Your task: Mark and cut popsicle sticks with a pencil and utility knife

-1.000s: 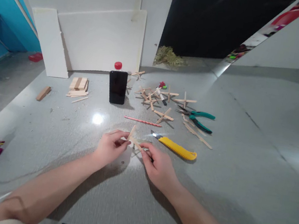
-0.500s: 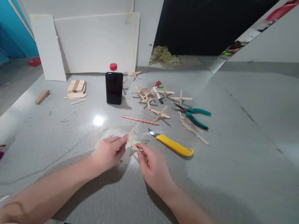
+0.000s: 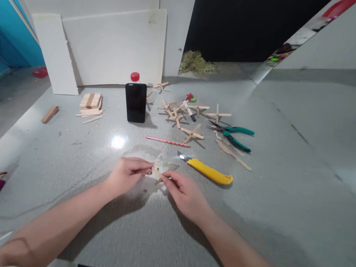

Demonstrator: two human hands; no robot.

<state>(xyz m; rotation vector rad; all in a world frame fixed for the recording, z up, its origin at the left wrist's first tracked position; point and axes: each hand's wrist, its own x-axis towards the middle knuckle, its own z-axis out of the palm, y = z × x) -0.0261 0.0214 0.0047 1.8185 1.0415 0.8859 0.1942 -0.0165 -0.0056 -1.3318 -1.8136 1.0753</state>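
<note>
Between my two hands is a small piece made of crossed wooden craft sticks (image 3: 157, 161), held just above the table. My left hand (image 3: 128, 173) pinches its left side between thumb and fingers. From the other side, my right hand (image 3: 184, 194) pinches the end of a stick that slants down to the right. Behind and under the sticks lies a clear greenish set square (image 3: 169, 166). A yellow utility knife (image 3: 209, 172) rests right of my hands, blade pointing left. Beyond them lies a pink pencil (image 3: 168, 142).
Several crossed-stick pieces (image 3: 192, 133) lie past the pencil, beside green-handled pliers (image 3: 234, 135). A black phone (image 3: 136, 103) stands upright before a red-capped bottle (image 3: 135, 76). Stacked craft sticks (image 3: 91, 101) and a wooden block (image 3: 50, 114) are at the left. White boards (image 3: 113, 48) lean behind.
My left hand's fingers have straightened and shifted slightly, so more of the crossed sticks shows. My right hand keeps its pinch. The camera view has shifted a little.
</note>
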